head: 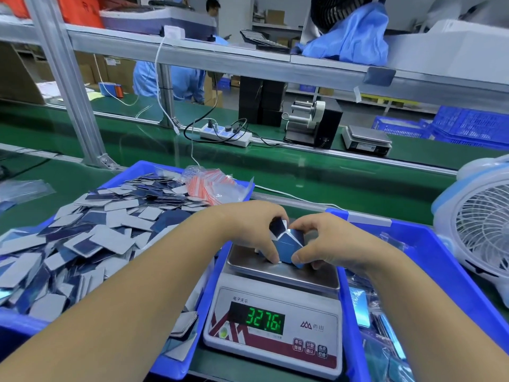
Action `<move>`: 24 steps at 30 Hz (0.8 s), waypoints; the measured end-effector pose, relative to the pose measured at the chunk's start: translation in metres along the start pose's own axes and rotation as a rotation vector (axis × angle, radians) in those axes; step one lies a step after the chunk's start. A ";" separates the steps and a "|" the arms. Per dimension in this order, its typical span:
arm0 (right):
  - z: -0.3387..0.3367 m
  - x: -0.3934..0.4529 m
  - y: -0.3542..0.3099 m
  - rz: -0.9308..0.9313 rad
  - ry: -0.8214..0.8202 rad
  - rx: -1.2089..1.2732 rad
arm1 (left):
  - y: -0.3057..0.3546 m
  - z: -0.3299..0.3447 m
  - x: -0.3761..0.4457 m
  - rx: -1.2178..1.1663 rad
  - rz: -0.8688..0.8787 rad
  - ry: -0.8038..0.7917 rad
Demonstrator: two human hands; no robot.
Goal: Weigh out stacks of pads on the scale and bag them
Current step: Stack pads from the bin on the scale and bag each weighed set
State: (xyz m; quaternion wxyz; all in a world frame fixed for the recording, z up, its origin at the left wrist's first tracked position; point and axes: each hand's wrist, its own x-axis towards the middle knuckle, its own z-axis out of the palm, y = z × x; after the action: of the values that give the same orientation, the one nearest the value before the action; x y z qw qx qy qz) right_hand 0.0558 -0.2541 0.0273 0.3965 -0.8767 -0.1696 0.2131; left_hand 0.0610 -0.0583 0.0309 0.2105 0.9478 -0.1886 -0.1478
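The green surface [344, 177] carries everything in front of me. On my left stands a big blue plastic tray [132, 175], and it is full with a heap of loose pads [96, 238], flat rectangles with rounded corners, some showing a grey side and some a dark blue side. At the far corner of this tray lies a bundle of clear plastic bags with red strips [212, 186]. On my right is a second blue plastic tray [440, 249]; inside it I see clear bags with light blue pads [360, 307], but the details are blurred. Behind this tray, at the right edge, stands a white and light blue table fan [479, 230].

Between the two trays sits the white electronic scale [275, 326] with a steel plate [283, 271], and its green display reads 327.6.

Over the steel plate I hold a small stack of blue pads [289, 246], its lower part very near the plate; I cannot tell if it touches. My left hand [253, 230] has its grip closed on the left side of the stack, fingers curled over the top and thumb below. My right hand [327, 241] grips the right side in the same way, fingers curled over it and the thumb tip pressing the lower corner. Both hands meet over the stack, nearly touching
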 end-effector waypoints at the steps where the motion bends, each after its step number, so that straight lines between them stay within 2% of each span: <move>1: 0.000 0.000 0.000 0.003 0.008 -0.002 | 0.001 0.000 0.000 0.002 -0.009 0.001; 6: 0.005 0.001 -0.003 0.000 0.035 -0.084 | 0.004 -0.001 0.000 0.014 -0.045 -0.010; 10: 0.008 0.000 -0.004 -0.003 0.120 -0.183 | 0.005 0.000 -0.005 -0.006 -0.039 0.027; 14: 0.011 -0.001 -0.003 0.028 0.144 -0.155 | 0.003 0.007 -0.012 -0.039 -0.025 0.115; 24: 0.018 -0.003 -0.009 0.055 0.206 -0.151 | 0.006 0.008 -0.019 -0.078 0.002 0.167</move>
State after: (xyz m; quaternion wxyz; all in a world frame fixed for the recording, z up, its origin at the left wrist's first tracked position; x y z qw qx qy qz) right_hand 0.0428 -0.2384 0.0245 0.3389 -0.9256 -0.1194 0.1194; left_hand 0.0399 -0.0578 0.0306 0.2622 0.9478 -0.1654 -0.0751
